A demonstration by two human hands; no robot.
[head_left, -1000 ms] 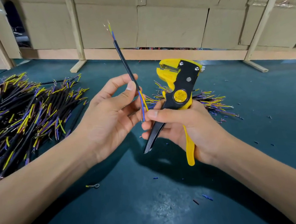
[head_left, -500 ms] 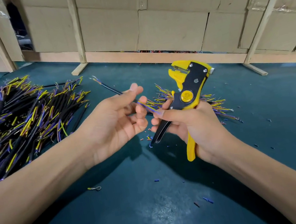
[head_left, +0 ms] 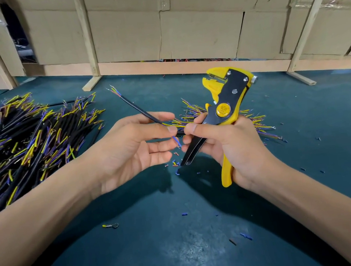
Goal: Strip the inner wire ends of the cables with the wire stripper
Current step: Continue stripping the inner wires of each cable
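Head view: dark teal table surface [head_left: 186, 254] seen, scuffed pale patch near front. Cardboard boxes [head_left: 200, 26] stacked behind table's far edge, wooden rails [head_left: 86, 33] propped against them. Large cable pile [head_left: 19, 140] heaped left of wire stripper [head_left: 225, 106]; smaller pile [head_left: 192, 114] behind it. Stripper gripped upright in right hand [head_left: 234, 145]. Single cable [head_left: 138, 110] pinched by left hand [head_left: 132, 147], thumb and forefinger closed, other fingers loose. Insulation scraps [head_left: 175, 166] scattered below stripper; ring terminal [head_left: 111, 225] lower left.

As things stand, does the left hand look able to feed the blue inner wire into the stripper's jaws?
Probably yes. The left hand pinches the cable, whose blue wire pokes out beside the right hand. The wire stripper stands upright in that hand, nothing blocking its head, though the cable needs lifting and turning.
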